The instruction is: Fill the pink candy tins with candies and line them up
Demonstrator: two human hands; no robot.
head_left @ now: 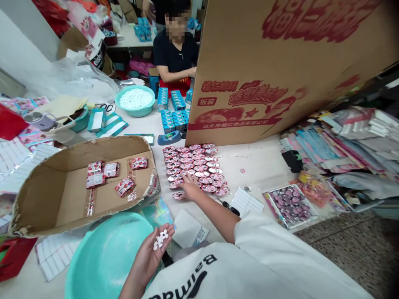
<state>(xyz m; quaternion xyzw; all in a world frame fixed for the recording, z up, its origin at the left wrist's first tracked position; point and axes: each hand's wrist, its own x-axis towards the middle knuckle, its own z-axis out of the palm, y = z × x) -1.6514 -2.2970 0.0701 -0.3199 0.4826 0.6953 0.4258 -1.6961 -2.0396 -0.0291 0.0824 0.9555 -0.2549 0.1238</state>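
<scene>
My left hand (156,246) is palm up with a small heap of white tablets (161,239) in it, beside the rim of a turquoise basin (93,245). Reaching forward, my right hand (190,189) rests at the near left part of several rows of small pink-and-red packets (199,168) with oval open-looking tops. Its fingers are stretched apart and touch the packets; the fingertips partly hide among them. I cannot make out anything held there. Left of the rows, a cut-down cardboard box (71,166) contains several flat, filled-looking pink packets (104,169).
A tall cardboard carton (249,74) walls off the back right. Behind the rows are a tape dispenser (169,138), blue boxes (173,120) and a basin of white tablets (135,101). A co-worker (174,62) sits opposite. At right lie a tray of purple pieces (291,205) and stacked packaging (336,145).
</scene>
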